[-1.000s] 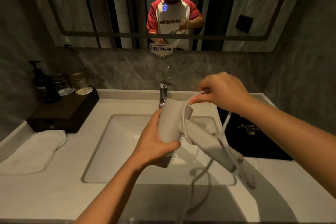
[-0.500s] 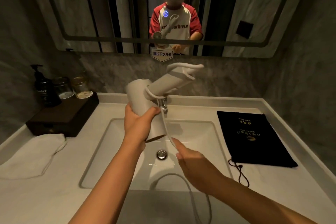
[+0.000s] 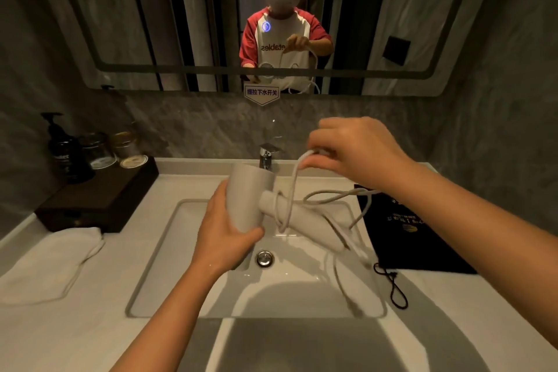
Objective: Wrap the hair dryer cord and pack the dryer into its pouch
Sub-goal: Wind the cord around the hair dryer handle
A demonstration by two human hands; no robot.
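The left hand (image 3: 223, 238) is gripping the hair dryer (image 3: 250, 199) barrel over the sink (image 3: 157, 251). The right hand (image 3: 356, 151), low half a second ago, is now lifting the pinched cord (image 3: 290, 190) over the handle, adding a turn. The pouch (image 3: 422, 238) is lying flat on the bench, right.

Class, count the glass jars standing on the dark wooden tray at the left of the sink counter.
2. One jar stands beside the black pump bottle; the other jar is to its right, nearer the tap. Another could be hidden behind the bottle.

Pale grey hair dryer (image 3: 250, 199) over sink, cord (image 3: 287, 190) looped round handle; black pouch (image 3: 422, 238) flat.
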